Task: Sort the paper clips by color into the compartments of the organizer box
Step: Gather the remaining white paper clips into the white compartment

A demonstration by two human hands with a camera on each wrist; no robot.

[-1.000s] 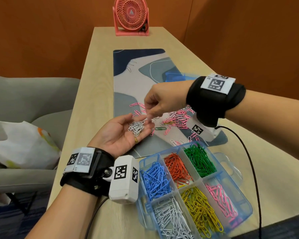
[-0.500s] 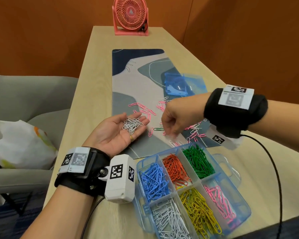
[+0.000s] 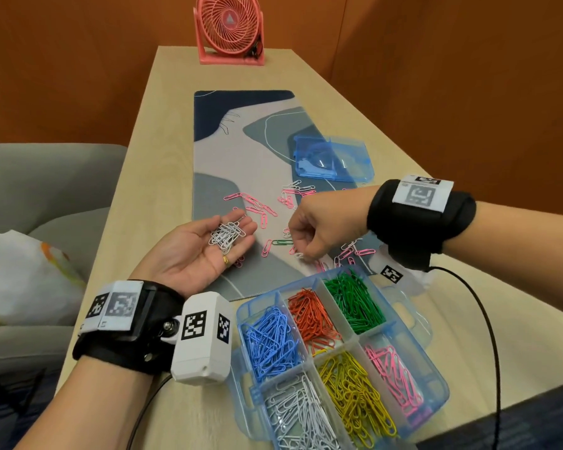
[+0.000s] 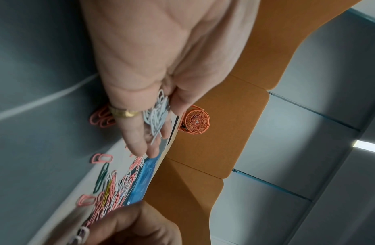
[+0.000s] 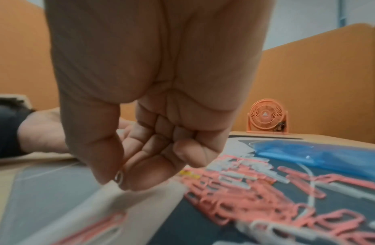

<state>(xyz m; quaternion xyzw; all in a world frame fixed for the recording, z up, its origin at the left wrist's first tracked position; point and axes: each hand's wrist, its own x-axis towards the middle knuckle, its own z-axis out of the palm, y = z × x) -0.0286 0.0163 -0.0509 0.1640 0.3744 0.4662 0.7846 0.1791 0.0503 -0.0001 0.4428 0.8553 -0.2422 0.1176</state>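
Orange walls are enclosing a long wooden table (image 3: pixel 117 261). Near its front edge, the left hand (image 3: pixel 195 254) is lying palm-up, fingers relaxed, cradling white clips (image 3: pixel 226 233). Just beside it, the right hand (image 3: pixel 322 230) is pinching a white clip (image 5: pixel 119 177) off the mat (image 3: pixel 241 147), behind the organizer box (image 3: pixel 436 381).

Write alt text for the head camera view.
A left hand held palm up carries white paper clips while the right hand pinches a white clip from pink and white clips scattered on a desk mat. In front sits a blue organizer box with clips sorted by color.
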